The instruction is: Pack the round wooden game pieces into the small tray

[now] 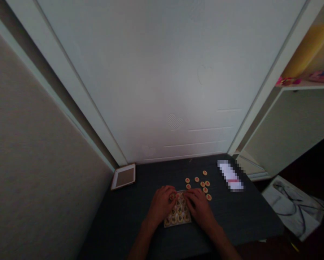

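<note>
A small flat tray (177,224) holds rows of round wooden Chinese chess pieces (180,209) with dark characters; red ones show toward its far edge. My left hand (162,204) curves over the tray's left side, with a round Chinese chess piece (172,196) between its thumb and fingers. At the far right corner of the tray, my right hand (199,206) has its fingers bent and pressed together over the pieces. What those right fingertips grip, if anything, is hidden. Beyond the right hand, several loose red-marked pieces (205,190) lie scattered on the dark table.
The dark table (129,216) meets a white panel (162,90) at the back. A framed tray-like object (125,177) sits at its far left corner. A blurred-out white item (230,176) lies at the right. A white box (294,206) is lower, beyond the right edge.
</note>
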`<state>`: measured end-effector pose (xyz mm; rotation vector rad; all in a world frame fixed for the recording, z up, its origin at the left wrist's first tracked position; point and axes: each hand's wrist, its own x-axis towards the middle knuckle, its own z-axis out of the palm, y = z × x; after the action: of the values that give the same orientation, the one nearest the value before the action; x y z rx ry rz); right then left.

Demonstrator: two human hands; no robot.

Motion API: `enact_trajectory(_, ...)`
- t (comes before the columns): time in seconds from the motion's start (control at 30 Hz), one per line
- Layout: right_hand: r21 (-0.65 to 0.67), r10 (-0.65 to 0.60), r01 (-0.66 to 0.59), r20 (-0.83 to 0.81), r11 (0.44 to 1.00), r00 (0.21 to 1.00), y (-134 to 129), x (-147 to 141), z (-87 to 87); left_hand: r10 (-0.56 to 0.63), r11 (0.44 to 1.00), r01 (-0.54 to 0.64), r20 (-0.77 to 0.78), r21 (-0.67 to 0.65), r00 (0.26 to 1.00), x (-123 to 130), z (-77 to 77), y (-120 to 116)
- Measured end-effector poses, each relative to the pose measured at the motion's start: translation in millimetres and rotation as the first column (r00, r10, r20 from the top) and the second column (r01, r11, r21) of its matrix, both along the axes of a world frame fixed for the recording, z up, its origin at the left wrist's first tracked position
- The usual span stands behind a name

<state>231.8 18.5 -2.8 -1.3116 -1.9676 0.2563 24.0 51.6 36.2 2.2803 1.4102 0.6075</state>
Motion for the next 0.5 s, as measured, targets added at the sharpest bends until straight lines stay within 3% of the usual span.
enact_trajectory(0.27,0.047,-0.216,0.221,-0.084,0.974,0.973,-24,75,-35.1,0.015,1.0,-0.016,0.006,0.022,1.0,2,5.9,-4)
enact_trajectory(0.5,0.068,-0.22,0.23,-0.127,0.971,0.967,-32,84,-42.9,0.006,0.998,-0.01,-0.07,-0.055,0.997,7,3.9,3)
